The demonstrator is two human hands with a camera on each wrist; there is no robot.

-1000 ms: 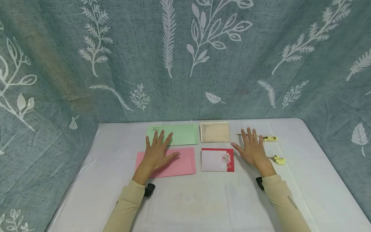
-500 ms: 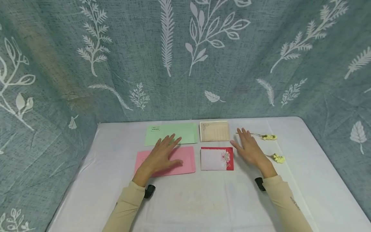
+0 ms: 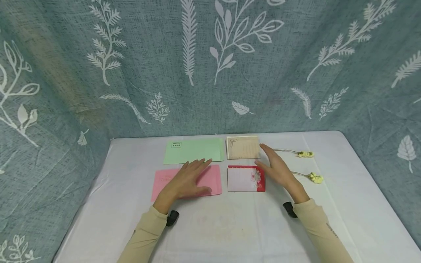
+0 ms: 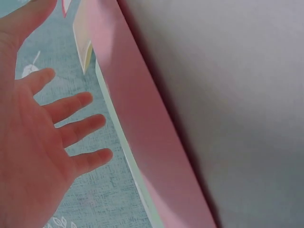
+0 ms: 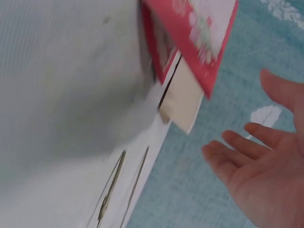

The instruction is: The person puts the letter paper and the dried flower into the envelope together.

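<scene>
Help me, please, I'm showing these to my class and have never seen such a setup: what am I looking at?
There is no machine here, just a person's bare left hand and right hand. The wide picture comes from a camera worn on the head, looking forward and down. The other two come from wrist cameras, probably the small black devices, each looking at that hand's work.

On the white table lie a green envelope and, nearer the person, a pink envelope. To their right are beige notepaper and, nearer, a red-edged card; further right, two yellow flower sprigs. A blue-green cloth with white leaf prints hangs behind.

Nothing is held: the left hand hovers over the pink envelope, the right hand near the red-edged card, with relaxed fingers.
</scene>
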